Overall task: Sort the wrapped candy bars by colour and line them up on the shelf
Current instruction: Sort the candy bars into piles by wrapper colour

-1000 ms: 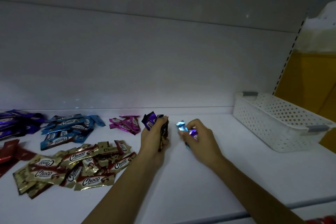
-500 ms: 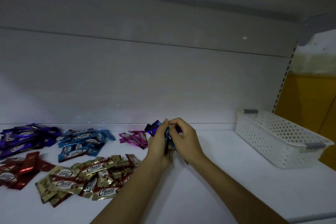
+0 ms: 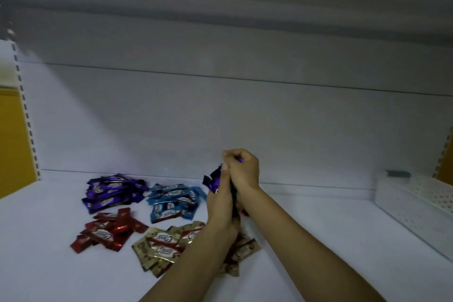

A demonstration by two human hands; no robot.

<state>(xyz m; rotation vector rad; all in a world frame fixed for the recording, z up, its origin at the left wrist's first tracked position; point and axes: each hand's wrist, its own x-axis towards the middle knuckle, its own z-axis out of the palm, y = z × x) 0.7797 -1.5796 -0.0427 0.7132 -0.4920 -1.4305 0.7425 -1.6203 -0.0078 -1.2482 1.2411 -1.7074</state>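
We count four piles on the shelf (image 3: pixel 318 240), at 7 to 10 o'clock of our hands: purple pile (image 3: pixel 112 191), blue pile (image 3: pixel 174 200), red pile (image 3: pixel 107 231), gold pile (image 3: pixel 161 245). The left hand (image 3: pixel 220 206) and right hand (image 3: pixel 245 174) both curl tightly round one bundle of bars (image 3: pixel 213 180), just right of the blue pile. One basket (image 3: pixel 416 206) sits at 3 o'clock by the right edge, with bare shelf between.

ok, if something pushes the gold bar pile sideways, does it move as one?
Probably scatters: the gold bars lie loose and overlapping. Glossy wrappers on the smooth white shelf likely slide easily. Flat, so rolling seems unlikely.
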